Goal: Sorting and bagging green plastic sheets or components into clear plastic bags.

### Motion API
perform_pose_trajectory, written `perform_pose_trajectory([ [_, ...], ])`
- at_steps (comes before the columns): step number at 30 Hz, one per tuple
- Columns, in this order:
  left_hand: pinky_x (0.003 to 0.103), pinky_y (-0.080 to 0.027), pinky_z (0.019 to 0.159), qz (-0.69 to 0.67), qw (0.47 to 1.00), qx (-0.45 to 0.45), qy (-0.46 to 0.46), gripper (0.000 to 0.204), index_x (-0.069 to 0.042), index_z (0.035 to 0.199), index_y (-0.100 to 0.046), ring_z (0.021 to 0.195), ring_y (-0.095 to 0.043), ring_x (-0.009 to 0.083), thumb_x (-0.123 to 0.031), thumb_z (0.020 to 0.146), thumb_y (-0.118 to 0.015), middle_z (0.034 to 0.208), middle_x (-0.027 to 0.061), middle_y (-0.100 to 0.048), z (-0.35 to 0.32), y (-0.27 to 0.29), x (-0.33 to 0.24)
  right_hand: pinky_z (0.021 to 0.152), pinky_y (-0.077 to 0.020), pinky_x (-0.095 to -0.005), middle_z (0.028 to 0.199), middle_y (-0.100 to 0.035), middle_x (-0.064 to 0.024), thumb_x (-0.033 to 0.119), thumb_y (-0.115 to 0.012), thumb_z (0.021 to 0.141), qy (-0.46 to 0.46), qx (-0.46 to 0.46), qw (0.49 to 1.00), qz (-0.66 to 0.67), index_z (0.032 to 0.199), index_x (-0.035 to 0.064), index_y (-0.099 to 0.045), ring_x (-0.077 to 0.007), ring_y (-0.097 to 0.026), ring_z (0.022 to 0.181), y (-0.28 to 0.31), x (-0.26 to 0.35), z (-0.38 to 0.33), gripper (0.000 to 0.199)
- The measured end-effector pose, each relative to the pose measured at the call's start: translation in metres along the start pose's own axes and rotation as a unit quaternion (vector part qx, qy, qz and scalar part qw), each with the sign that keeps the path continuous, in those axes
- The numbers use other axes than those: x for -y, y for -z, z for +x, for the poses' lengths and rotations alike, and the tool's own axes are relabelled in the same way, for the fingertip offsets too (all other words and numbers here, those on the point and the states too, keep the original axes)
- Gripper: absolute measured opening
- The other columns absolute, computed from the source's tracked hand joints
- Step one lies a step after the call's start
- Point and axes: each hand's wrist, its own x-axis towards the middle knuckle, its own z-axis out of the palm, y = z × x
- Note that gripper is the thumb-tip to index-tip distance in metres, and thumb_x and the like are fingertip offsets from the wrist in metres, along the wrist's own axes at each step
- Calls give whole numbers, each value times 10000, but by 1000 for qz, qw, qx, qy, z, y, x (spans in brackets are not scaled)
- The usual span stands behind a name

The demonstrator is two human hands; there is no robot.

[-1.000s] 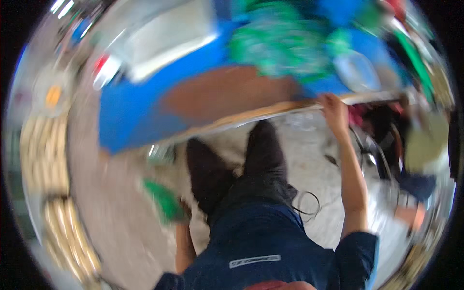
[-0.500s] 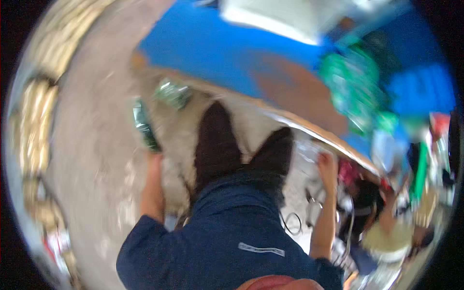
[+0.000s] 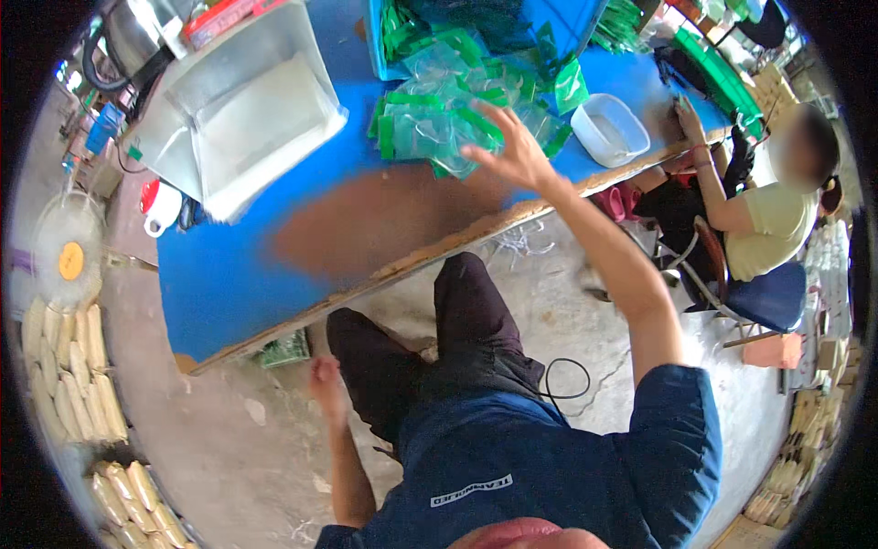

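Observation:
My right hand reaches over the blue-topped table with its fingers spread, holding nothing. Just beyond and beside its fingertips lies a loose pile of clear plastic packets with green edges. My left hand hangs low beside my left leg, in front of the table's near edge. Motion smears its fingers, and no packet shows in it. Partly under that edge, close to the left hand, is a green clear-plastic bundle. A blue bin with green-edged packets in it stands behind the pile.
On the table are a metal tray with white sheets and a translucent tub. At right, a person in a yellow top sits on a blue chair. Stacked long packs and a round fan stand at left.
My right hand has risen from beside my leg to over the packet pile. The dark green packet that hung from my left hand no longer shows there. The view has swung to the right.

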Motion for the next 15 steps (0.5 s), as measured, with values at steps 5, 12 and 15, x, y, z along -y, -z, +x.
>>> perform_pose_trajectory([
  [5,302,-529,852,19,997,67,25,340,11,1152,-605,949,-678,186,-284,983,-618,1049,134,-699,-62,-42,-70,1106,-205,-687,1555,-244,-253,829,-629,671,-36,1,969,-245,1528,201,-316,-499,-205,1426,-47,-68,86,1107],
  [12,305,-521,876,-7,996,89,15,277,20,1140,-609,972,-671,185,-196,969,-637,1053,133,-696,-85,-76,-119,1100,-73,-728,1574,-194,-272,955,-463,623,-118,148,958,-215,1520,214,-349,-523,-115,1445,-112,8,61,1169],
  [15,296,-511,897,13,988,148,28,258,26,1143,-605,988,-665,182,-157,963,-633,1062,129,-696,-70,-109,-146,1093,-73,-733,1576,-197,-266,960,-435,630,-113,169,956,-212,1522,201,-349,-524,-125,1441,-133,51,56,1174],
])
